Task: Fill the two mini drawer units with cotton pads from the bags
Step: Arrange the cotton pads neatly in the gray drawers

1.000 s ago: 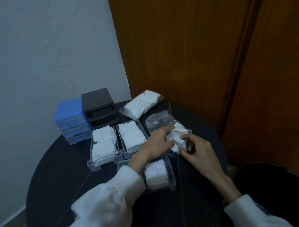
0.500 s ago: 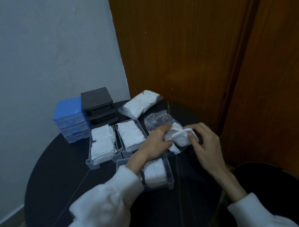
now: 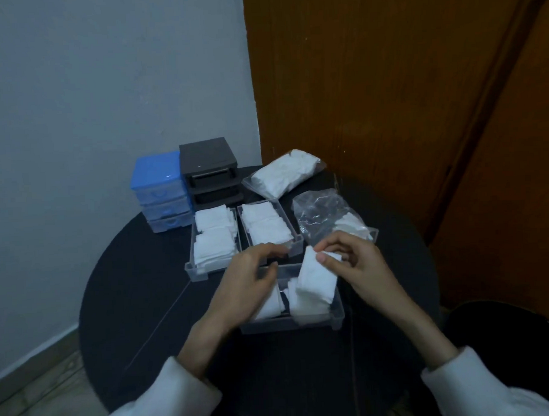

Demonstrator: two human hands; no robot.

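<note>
My right hand (image 3: pixel 357 264) pinches a stack of white cotton pads (image 3: pixel 315 280) at its top, over the nearest clear drawer (image 3: pixel 291 325), which holds more pads. My left hand (image 3: pixel 248 278) hovers over the drawer's left part with relaxed fingers, holding nothing. Two further clear drawers, the left one (image 3: pixel 192 271) and the right one (image 3: pixel 296 241), lie beyond, packed with pads. A nearly emptied clear bag (image 3: pixel 324 218) lies behind my right hand. A full bag of pads (image 3: pixel 284 172) rests at the back. The blue drawer unit (image 3: pixel 157 187) and the black drawer unit (image 3: pixel 210 171) stand at the back left.
Everything sits on a small round black table (image 3: pixel 145 307). A grey wall rises behind on the left and a wooden door (image 3: pixel 387 92) on the right. Wooden floor shows at the lower left.
My right hand has pulled a stack of pads out of the open bag and brought it toward me over the near drawer. My left hand has let go of the bag and moved over that drawer.
</note>
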